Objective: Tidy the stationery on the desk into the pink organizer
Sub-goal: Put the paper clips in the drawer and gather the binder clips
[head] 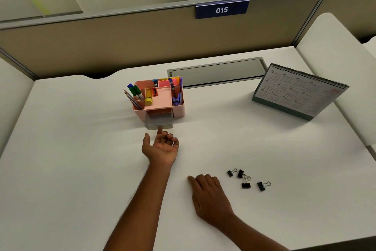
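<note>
Editor: Right hand (209, 195), nearest the lens. Is it gripping anything?

Photographer: No. It lies palm down on the white worktop (81, 149), fingers released, grasping nothing. Four black binder clips (246, 185) lie scattered just to its right.

Editor: And the left hand (161, 148)?

Photographer: Palm up, farther in. Its index finger is stretched out, tip touching the front of the grey drawer (158, 123), which stands pulled out of the pink organizer (180, 110). The other fingers are loosely curled on nothing.

Editor: Where does the organizer sit?

Photographer: Mid-worktop, toward the far side, just near of a grey hatch (216, 72). Green markers (135, 90) and pencils (133, 99) stand in its left compartments, a yellow glue stick (148, 96) lies in the centre tray, and purple pens (173, 86) stand at right. A desk calendar (299, 92) stands far right; a "015" sign (221, 9) hangs on the partition.
</note>
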Motion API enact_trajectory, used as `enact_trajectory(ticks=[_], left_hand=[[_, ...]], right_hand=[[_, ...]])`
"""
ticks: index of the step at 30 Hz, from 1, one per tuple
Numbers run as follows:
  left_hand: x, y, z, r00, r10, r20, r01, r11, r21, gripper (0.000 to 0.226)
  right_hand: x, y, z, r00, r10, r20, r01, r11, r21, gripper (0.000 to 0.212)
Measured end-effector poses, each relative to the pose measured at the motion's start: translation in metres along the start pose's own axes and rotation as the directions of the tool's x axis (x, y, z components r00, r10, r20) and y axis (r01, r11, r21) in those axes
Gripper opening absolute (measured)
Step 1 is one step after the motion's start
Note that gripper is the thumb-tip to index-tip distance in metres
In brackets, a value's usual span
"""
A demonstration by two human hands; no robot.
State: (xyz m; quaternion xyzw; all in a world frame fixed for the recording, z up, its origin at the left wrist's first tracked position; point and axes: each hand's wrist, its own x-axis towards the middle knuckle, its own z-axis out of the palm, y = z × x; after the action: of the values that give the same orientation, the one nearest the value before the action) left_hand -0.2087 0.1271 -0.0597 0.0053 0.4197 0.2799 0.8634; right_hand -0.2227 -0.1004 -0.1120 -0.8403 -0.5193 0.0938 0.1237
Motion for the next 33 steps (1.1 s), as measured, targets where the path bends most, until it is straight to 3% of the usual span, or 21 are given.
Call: enact_trajectory(ticks=[11, 14, 16, 18, 21, 23, 25, 29, 33], left_hand=[[-0.001, 0.002, -0.005, 1.0, -0.005, -0.012, 0.006, 0.998, 0.063, 0.06], [-0.008, -0.003, -0.008, 0.999, -0.021, -0.046, 0.03, 0.979, 0.202, 0.059], [-0.016, -0.014, -0.011, 0.998, -0.013, -0.065, 0.038, 0.914, 0.403, 0.049], [-0.026, -0.031, -0.02, 0.999, 0.015, -0.04, 0.016, 0.742, 0.67, 0.034], [-0.039, -0.064, -0.038, 0.983, 0.078, 0.163, -0.179, 0.276, 0.944, 0.016], [-0.046, -0.084, -0.043, 0.942, 0.04, 0.332, -0.331, -0.036, 0.943, 0.02], [-0.049, -0.103, -0.045, 0.884, -0.06, 0.464, -0.461, -0.271, 0.845, 0.03], [-0.053, -0.131, -0.05, 0.806, -0.26, 0.531, -0.58, -0.524, 0.624, 0.055], [-0.055, -0.147, -0.056, 0.756, -0.248, 0.606, -0.603, -0.622, 0.499, 0.048]], right_hand=[[-0.001, 0.0, 0.002, 1.0, 0.006, -0.025, -0.006, 1.0, -0.006, 0.046], [-0.001, -0.001, 0.003, 0.999, -0.003, -0.044, 0.003, 1.0, -0.008, 0.045], [-0.002, -0.002, 0.002, 0.998, -0.004, -0.068, 0.003, 1.0, -0.014, 0.045], [-0.003, -0.003, -0.001, 0.995, 0.001, -0.097, -0.003, 1.0, -0.021, 0.045], [-0.013, -0.004, 0.0, 0.991, 0.024, -0.128, -0.026, 0.999, -0.02, 0.044], [-0.026, -0.005, 0.002, 0.991, 0.043, -0.127, -0.046, 0.999, -0.022, 0.04], [-0.044, -0.004, 0.008, 0.991, 0.07, -0.117, -0.073, 0.997, -0.028, 0.04], [-0.085, 0.004, 0.015, 0.979, 0.179, -0.094, -0.179, 0.984, 0.004, 0.05], [-0.122, 0.029, 0.001, 0.875, 0.437, -0.208, -0.422, 0.899, 0.115, 0.08]])
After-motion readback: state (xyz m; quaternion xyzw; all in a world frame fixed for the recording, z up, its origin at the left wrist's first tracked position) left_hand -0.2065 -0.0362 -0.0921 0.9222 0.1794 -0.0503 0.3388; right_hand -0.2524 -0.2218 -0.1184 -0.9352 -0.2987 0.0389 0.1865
